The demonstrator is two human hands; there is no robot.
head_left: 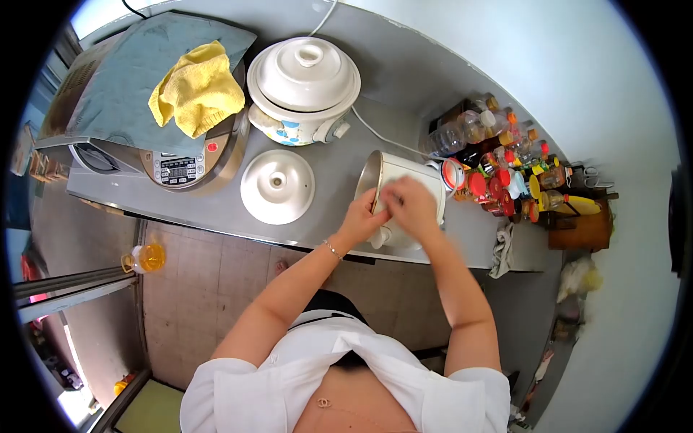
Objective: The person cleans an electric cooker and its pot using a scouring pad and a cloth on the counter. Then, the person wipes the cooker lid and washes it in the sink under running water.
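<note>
- We're seeing the white pot point(419, 167) tilting at the front of the worktop point(333, 180), about 1 o'clock from us, its mouth facing roughly 9 o'clock; the arms are hiding whether it's fully resting there.
- The left hand point(361, 219) is bending its fingers at the rim; we're not managing to tell whether it's gripping.
- The right hand point(410, 206) is showing blurred and half-curled over the wall; we aren't able to tell if it's holding anything.
- For a clean job, we're favouring the left hand bracing the rim while the right is working lightly.
- We're judging the rounded wall prone to rolling toward 6 o'clock, over the edge.
- We're minding the jar point(452, 175) just beside at 3 o'clock and the cord point(375, 130) running behind at 12.
- The lid point(278, 206) is lying clear at 9 o'clock; we're leaving it there.
</note>
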